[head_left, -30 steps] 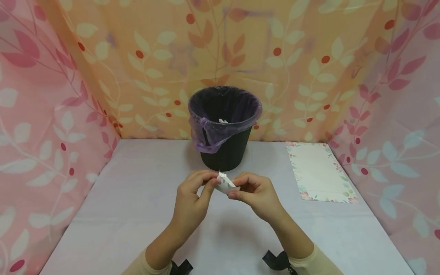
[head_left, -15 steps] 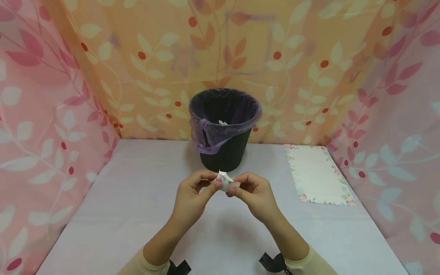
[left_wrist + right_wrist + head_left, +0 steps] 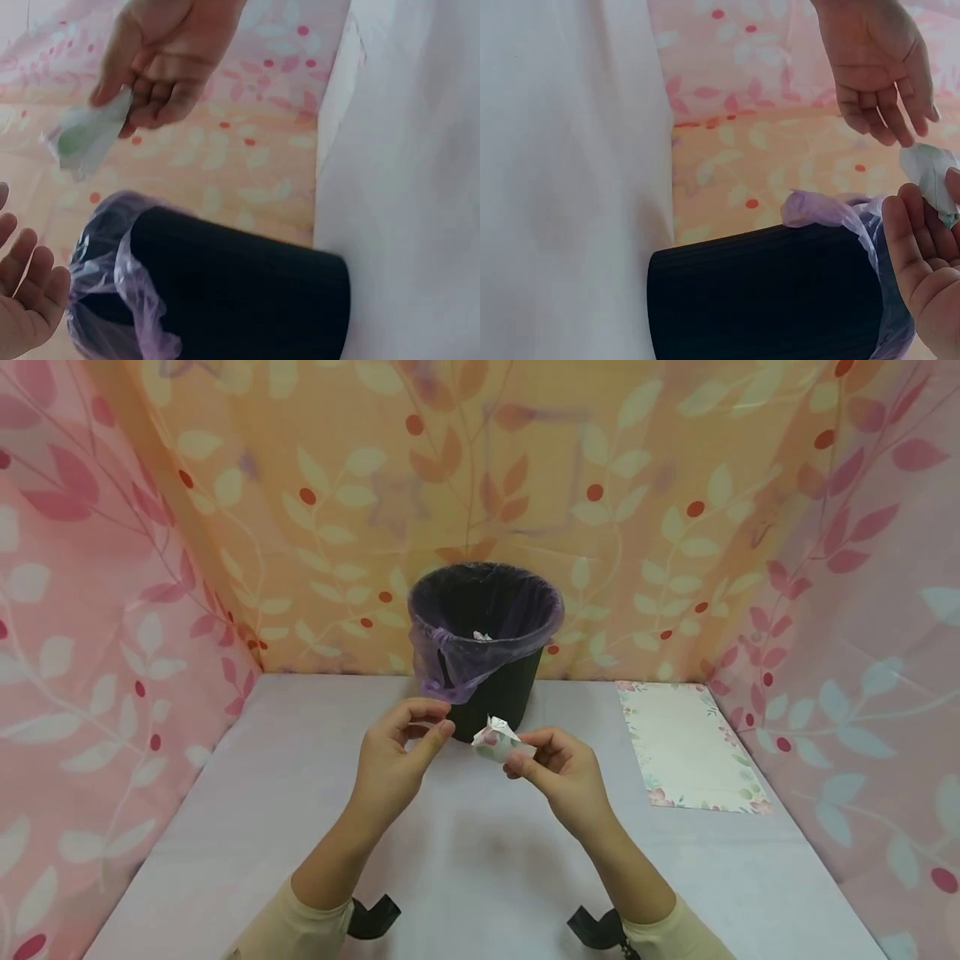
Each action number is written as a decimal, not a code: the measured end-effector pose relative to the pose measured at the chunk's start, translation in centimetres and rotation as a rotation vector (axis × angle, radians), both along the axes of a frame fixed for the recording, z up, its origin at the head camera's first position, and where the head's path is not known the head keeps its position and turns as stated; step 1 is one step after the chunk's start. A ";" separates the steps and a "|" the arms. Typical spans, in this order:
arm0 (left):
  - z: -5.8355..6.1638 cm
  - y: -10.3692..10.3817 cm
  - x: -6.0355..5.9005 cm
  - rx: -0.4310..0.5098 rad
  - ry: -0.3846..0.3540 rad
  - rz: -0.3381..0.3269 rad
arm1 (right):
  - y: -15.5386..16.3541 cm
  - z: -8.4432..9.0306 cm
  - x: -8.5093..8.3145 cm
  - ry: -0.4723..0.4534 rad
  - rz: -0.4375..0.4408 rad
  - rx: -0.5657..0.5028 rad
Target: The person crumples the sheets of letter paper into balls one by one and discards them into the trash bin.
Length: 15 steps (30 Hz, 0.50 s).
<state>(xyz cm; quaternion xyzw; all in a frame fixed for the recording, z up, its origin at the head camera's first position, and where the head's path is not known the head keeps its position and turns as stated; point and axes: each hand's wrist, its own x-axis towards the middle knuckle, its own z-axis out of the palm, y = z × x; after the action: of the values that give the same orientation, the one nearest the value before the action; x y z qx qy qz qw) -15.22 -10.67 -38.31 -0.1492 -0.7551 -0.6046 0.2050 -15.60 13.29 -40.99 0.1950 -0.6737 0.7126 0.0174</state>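
Observation:
A small piece of crumpled, folded floral paper (image 3: 497, 741) is pinched between the thumb and fingers of my right hand (image 3: 562, 777), in front of the bin. My left hand (image 3: 393, 760) is off to the left of it, apart from the paper, with loosely bent fingers and nothing held. In the left wrist view the crumpled paper (image 3: 86, 139) sticks out from the right hand (image 3: 169, 64). The right wrist view shows the left hand (image 3: 877, 71) with relaxed fingers near the paper (image 3: 928, 176).
Behind the hands stands a black bin (image 3: 498, 689) lined with a purple plastic bag (image 3: 450, 664); a bit of crumpled paper (image 3: 482, 636) shows inside. A flat sheet with a floral border (image 3: 693, 747) lies at the right on the white table (image 3: 262, 827). Patterned cloth surrounds the table.
My left hand has let go of the crumpled paper and moved left, away from it. The right hand still holds the paper in about the same place.

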 end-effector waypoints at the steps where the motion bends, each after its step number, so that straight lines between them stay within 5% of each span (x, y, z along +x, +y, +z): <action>1: 0.3 -0.2 -0.4 -0.004 0.005 0.011 | 0.1 0.0 0.0 -0.002 -0.004 -0.004; 7: 1.7 -1.6 -3.2 -0.025 0.024 0.060 | 0.5 0.0 -0.2 -0.004 -0.032 0.012; 15: 3.4 -2.9 -6.0 -0.072 -0.038 0.092 | 0.7 0.5 -0.4 -0.015 -0.047 0.002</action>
<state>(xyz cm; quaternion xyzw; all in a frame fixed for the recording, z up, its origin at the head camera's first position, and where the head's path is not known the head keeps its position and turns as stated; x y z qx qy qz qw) -21.17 -13.61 -34.88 -0.1102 -0.7862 -0.5696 0.2127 -15.98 13.98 -40.48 0.1739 -0.6787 0.7129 0.0288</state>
